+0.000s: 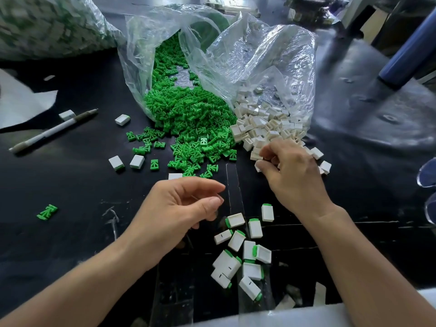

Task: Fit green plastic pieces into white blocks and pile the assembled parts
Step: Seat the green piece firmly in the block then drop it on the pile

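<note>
A heap of green plastic pieces [188, 123] spills from a clear bag onto the black table. To its right a heap of white blocks [264, 123] spills from a second clear bag. My right hand [290, 171] rests on the near edge of the white heap, fingers curled among the blocks; whether it grips one I cannot tell. My left hand [181, 204] hovers over the table, thumb and fingers loosely apart, nothing in it. Several assembled parts [245, 251], white with green ends, lie scattered near me between my forearms.
A few assembled parts [127, 161] and loose green pieces [47, 212] lie at the left. A pen [52, 131] and white paper [21, 105] sit at the far left. A big bag of parts [52, 27] stands at the back left. A blue post [410, 46] rises at the right.
</note>
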`<state>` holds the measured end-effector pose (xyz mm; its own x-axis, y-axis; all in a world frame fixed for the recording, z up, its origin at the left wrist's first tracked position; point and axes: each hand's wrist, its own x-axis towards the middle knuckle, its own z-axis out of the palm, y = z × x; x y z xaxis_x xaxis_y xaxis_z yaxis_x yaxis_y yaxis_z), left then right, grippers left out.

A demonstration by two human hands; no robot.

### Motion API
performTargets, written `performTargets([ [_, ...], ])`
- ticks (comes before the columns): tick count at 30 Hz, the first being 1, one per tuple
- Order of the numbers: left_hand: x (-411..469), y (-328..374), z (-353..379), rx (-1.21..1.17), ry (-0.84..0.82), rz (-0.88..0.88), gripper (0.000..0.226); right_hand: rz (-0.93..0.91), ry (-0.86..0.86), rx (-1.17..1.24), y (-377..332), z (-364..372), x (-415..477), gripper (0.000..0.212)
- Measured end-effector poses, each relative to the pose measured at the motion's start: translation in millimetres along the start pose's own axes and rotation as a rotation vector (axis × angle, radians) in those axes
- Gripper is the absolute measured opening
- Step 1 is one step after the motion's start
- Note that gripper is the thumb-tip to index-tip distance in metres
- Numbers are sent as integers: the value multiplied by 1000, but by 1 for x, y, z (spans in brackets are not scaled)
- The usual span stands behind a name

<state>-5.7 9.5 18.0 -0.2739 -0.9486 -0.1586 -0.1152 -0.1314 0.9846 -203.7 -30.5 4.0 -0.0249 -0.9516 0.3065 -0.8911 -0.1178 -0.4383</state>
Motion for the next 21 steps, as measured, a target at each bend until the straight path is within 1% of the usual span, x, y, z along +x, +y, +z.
performTargets([
  [3,1,-1,0,-8,14,-18,15,32,-111,-108,4,2,1,26],
  [5,1,-1,1,-11,7,-23,17,60,-160,-152,6,2,2,28],
  [10,1,-3,1,-10,5,-34,17,41,-156,-155,9,4,2,17],
  [12,1,-3,1,-7,15,-35,16,13,-127,-89,8,3,2,14],
  [14,1,-2,2,-19,41,-34,18,-56,-69,60,0,-1,0,13],
  [16,2,-1,3,-49,69,-34,21,-184,-45,180,-12,-3,-4,14],
  [19,3,0,4,-93,68,-41,34,-388,-77,253,-30,0,-14,15],
  [21,3,1,4,-92,62,-26,32,-478,-120,308,-35,3,-18,14],
])
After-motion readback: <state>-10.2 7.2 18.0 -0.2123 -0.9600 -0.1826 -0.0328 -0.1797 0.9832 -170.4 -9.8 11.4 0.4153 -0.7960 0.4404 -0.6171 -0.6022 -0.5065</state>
